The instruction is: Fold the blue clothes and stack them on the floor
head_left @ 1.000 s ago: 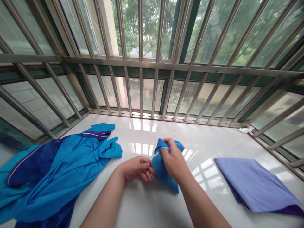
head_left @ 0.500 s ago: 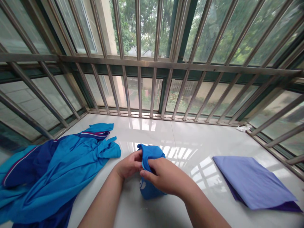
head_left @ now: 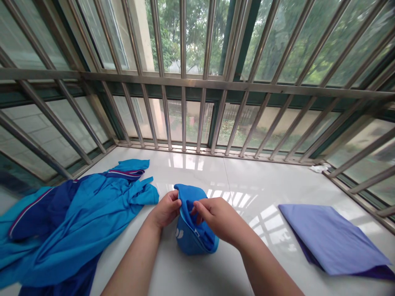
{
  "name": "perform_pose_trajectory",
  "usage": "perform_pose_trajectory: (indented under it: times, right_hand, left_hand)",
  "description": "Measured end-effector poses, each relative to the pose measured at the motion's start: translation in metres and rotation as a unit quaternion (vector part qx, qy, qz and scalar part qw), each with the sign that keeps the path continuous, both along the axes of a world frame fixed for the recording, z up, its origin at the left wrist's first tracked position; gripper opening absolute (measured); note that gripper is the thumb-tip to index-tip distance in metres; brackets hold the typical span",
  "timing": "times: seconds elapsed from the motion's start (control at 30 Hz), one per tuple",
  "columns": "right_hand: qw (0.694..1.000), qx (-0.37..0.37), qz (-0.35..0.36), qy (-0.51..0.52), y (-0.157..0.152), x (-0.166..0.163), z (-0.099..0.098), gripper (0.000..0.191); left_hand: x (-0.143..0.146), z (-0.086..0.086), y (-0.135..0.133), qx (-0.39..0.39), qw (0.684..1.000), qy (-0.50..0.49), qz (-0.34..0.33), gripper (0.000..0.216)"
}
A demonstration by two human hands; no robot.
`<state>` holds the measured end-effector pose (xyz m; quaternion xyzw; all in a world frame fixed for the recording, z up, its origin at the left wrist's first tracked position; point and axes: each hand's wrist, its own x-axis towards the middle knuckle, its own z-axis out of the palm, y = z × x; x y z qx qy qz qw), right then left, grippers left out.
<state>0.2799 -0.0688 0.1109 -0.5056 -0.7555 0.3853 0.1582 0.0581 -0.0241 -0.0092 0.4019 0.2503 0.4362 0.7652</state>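
Observation:
A soft blue cloth cap (head_left: 193, 242) rests on the glossy white surface in front of me, its opening turned up towards me. It has a white mark low on its left side and a small white tag inside. My left hand (head_left: 168, 209) pinches the upper left edge of the cap between thumb and fingers. Over the opening, my right hand (head_left: 216, 216) has its fingers bent in towards the thumb, with the tips inside the cap. Whether those fingertips grip any cloth is hidden.
Left of the cap lies a crumpled blue and navy garment (head_left: 92, 222) with striped trim. A folded lilac cloth (head_left: 330, 238) lies to the right. Metal bars (head_left: 203, 86) in front of windows close off the back and both sides. Some white tissue (head_left: 320, 167) sits in the right back corner.
The cap has opened out towards me, showing its inside and the tag. My right hand has risen and drawn back from deeper inside. My left hand has shifted slightly left, still at the edge.

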Motion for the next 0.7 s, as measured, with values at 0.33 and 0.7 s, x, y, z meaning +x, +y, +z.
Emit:
perform_pose_trajectory:
  times: [0.33, 0.7]
  right_hand:
    - [0.986, 0.055, 0.048, -0.152, -0.011, -0.018, -0.015, 0.041]
    - [0.991, 0.085, -0.038, 0.095, 0.002, 0.011, 0.002, 0.055]
  left_hand:
    - [0.014, 0.001, 0.001, -0.004, 0.999, 0.039, 0.031, 0.061]
    - [0.01, 0.005, 0.009, -0.007, 0.994, -0.037, 0.104, 0.043]
